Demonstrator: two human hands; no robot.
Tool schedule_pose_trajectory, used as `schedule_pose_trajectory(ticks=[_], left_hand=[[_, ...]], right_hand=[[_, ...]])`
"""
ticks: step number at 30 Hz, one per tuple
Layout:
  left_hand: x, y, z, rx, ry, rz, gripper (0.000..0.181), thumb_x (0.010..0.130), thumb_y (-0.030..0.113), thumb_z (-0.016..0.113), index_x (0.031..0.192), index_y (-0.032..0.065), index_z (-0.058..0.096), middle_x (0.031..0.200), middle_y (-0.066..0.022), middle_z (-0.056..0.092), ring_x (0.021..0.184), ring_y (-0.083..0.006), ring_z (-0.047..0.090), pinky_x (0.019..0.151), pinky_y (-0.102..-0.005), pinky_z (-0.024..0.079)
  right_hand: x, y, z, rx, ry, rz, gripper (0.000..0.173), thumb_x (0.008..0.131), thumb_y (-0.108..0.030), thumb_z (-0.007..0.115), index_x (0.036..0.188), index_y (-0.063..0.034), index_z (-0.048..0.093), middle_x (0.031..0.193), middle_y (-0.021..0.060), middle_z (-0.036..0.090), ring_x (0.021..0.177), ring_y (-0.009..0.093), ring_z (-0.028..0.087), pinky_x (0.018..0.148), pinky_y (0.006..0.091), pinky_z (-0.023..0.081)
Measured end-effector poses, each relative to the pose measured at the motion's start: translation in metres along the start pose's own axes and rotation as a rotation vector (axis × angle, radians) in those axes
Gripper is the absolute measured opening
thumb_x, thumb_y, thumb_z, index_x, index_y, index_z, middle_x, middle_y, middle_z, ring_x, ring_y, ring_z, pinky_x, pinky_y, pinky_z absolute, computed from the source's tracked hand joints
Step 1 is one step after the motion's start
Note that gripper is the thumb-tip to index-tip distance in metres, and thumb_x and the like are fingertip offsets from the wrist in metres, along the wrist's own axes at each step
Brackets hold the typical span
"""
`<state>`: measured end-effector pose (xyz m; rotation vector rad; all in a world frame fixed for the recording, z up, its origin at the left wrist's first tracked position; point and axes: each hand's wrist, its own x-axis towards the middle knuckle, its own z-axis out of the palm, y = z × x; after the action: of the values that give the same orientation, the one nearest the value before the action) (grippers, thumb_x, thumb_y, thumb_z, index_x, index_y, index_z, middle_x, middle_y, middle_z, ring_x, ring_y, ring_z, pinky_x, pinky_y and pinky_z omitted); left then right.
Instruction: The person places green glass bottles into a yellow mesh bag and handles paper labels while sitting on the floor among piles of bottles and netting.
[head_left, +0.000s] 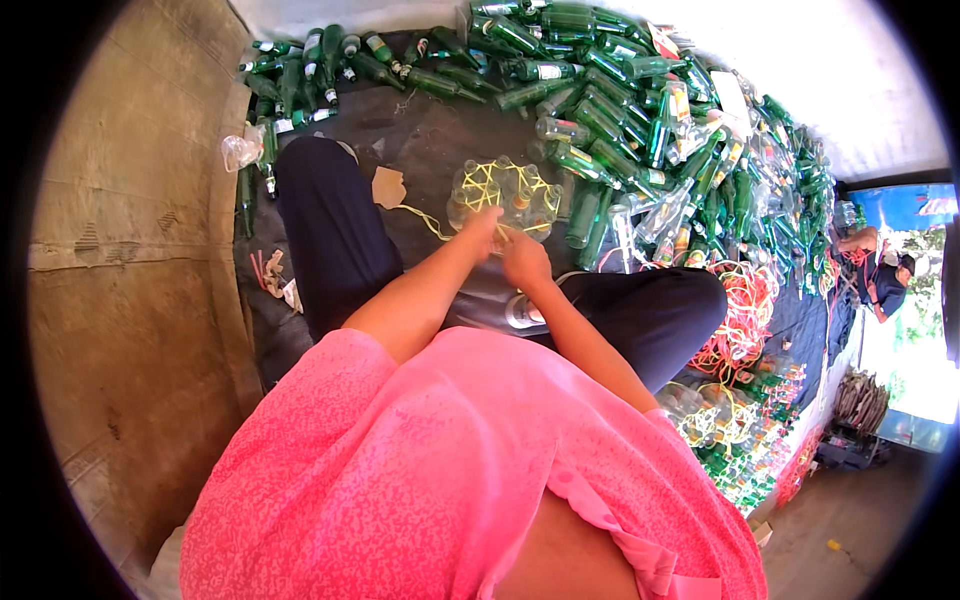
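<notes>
Between my spread knees stands a cluster of several clear glass bottles, upright and close together. Yellow string zigzags from neck to neck across their tops. At the near edge of the cluster, my left hand grips a piece of this string. Close beside it, my right hand is closed on the string too, and a short stretch shows between the two hands. A loose yellow tail trails to the left on the dark ground sheet. My fingers hide the exact hold.
Green glass bottles lie heaped ahead and to the right. A red and yellow string tangle sits by my right knee, with tied bottles behind it. A cardboard scrap lies ahead. Another person sits far right; a brown wall stands left.
</notes>
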<state>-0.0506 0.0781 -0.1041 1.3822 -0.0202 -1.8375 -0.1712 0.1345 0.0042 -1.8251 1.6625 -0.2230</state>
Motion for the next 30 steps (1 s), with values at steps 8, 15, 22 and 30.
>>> schedule_pose_trajectory(ticks=[8,15,22,30], left_hand=[[-0.007,0.023,-0.006,0.025,-0.102,0.092,0.047,0.092,0.042,0.068,0.126,0.0139,0.053,0.106,-0.0134,0.065,0.091,-0.0306,0.067,0.081,-0.0486,0.054],[0.002,0.032,-0.018,0.036,-0.038,0.215,0.04,0.095,0.038,0.063,0.126,0.0146,0.057,0.107,-0.0122,0.064,0.09,-0.0287,0.066,0.08,-0.0461,0.055],[-0.001,0.029,-0.02,0.16,-0.008,0.306,0.032,0.1,0.039,0.059,0.117,0.0135,0.055,0.087,-0.0085,0.067,0.074,-0.0233,0.069,0.072,-0.0392,0.055],[-0.007,0.035,-0.012,0.125,0.01,0.294,0.034,0.098,0.031,0.062,0.12,0.0044,0.058,0.099,-0.0113,0.065,0.078,-0.0234,0.069,0.063,-0.0371,0.06]], right_hand=[[0.023,0.016,0.006,0.065,0.09,-0.162,0.027,0.093,-0.027,0.052,0.096,-0.0037,0.067,0.101,0.0243,0.067,0.097,0.044,0.063,0.083,0.0533,0.05],[0.034,0.006,0.018,-0.017,0.052,-0.113,0.025,0.095,-0.026,0.052,0.093,-0.0041,0.064,0.094,0.0251,0.068,0.09,0.047,0.064,0.078,0.0552,0.05],[0.016,-0.007,0.01,-0.102,0.049,-0.186,0.021,0.095,-0.022,0.049,0.089,-0.0045,0.06,0.081,0.0281,0.066,0.08,0.05,0.064,0.072,0.0592,0.05],[0.01,0.014,0.02,-0.127,0.069,-0.176,0.02,0.094,-0.021,0.05,0.087,-0.0046,0.058,0.079,0.0281,0.065,0.078,0.049,0.064,0.07,0.0595,0.05]])
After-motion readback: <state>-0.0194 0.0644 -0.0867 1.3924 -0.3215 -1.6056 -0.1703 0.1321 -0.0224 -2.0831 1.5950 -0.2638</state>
